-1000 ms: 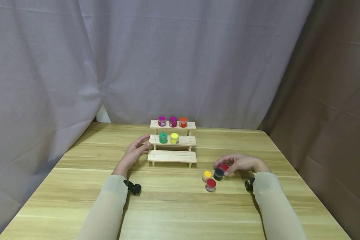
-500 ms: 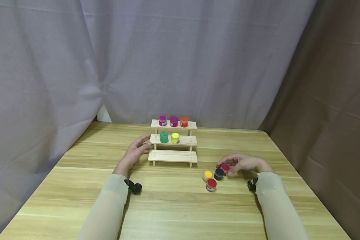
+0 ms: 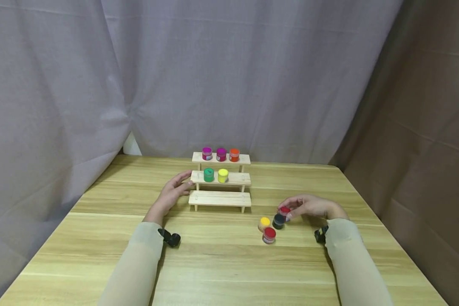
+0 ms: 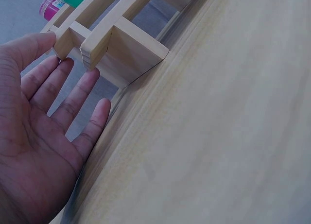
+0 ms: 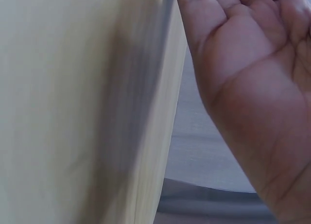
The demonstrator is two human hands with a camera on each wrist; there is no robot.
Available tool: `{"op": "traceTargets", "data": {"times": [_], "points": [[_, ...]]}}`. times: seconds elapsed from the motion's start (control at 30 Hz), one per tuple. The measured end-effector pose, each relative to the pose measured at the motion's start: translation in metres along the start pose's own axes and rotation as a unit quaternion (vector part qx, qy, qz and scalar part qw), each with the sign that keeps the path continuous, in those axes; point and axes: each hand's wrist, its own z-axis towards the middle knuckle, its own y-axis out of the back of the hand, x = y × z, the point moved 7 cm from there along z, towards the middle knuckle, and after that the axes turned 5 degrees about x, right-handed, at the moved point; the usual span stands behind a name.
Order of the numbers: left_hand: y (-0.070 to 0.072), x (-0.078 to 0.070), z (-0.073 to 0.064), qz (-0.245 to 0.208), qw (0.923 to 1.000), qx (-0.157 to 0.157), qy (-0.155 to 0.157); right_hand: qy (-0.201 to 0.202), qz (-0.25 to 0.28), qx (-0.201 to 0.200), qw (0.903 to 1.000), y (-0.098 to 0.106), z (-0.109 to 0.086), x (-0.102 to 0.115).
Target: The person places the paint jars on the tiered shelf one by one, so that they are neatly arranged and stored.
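In the head view my right hand point(image 3: 307, 206) pinches a small red-lidded paint jar point(image 3: 284, 211) between thumb and fingers, behind a black paint jar point(image 3: 279, 221). Close by stand a yellow-orange paint jar point(image 3: 264, 224) and a second red paint jar point(image 3: 269, 235). The right wrist view shows the palm, with no jar in sight. My left hand point(image 3: 171, 195) touches the left end of a three-step wooden stand point(image 3: 219, 198). Its fingers look loosely extended against the shelf ends in the left wrist view point(image 4: 43, 117).
Two purple jars and an orange jar point(image 3: 234, 155) stand on the top step. Green point(image 3: 208, 175) and yellow point(image 3: 222, 175) jars sit on the left and middle of the second step. Grey curtains point(image 3: 229, 85) hang behind the wooden table point(image 3: 214, 263).
My right hand first shifted slightly right, off the black jar's side, then closed in on the rear red jar, which has moved slightly up and left in view. The left hand keeps its place.
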Motion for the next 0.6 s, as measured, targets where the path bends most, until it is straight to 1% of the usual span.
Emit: {"op": "traceTargets", "data": {"times": [0.1,0.17,0.3,0.47,0.53,0.6], "points": [[0.0,0.001,-0.001,-0.001,1.0,-0.002,0.001,0.001,-0.01,-0.015,0.9998,0.001,-0.001,0.002],[0.0,0.0,-0.001,0.001,1.0,-0.003,0.001,0.004,-0.021,-0.032,0.9993,0.004,-0.001,0.005],[-0.001,0.002,-0.002,0.006,1.0,-0.003,0.004,0.02,-0.038,-0.083,0.9956,0.011,0.0,0.013],[0.0,0.001,-0.002,0.006,1.0,-0.002,0.002,0.058,-0.033,-0.148,0.9868,0.019,0.008,0.034],[0.0,0.001,-0.002,0.003,1.0,-0.002,0.0,0.061,-0.034,-0.163,0.9842,0.021,0.013,0.044],[-0.001,0.0,-0.001,-0.002,1.0,0.002,-0.001,0.062,-0.036,-0.169,0.983,0.02,0.019,0.054]]}}
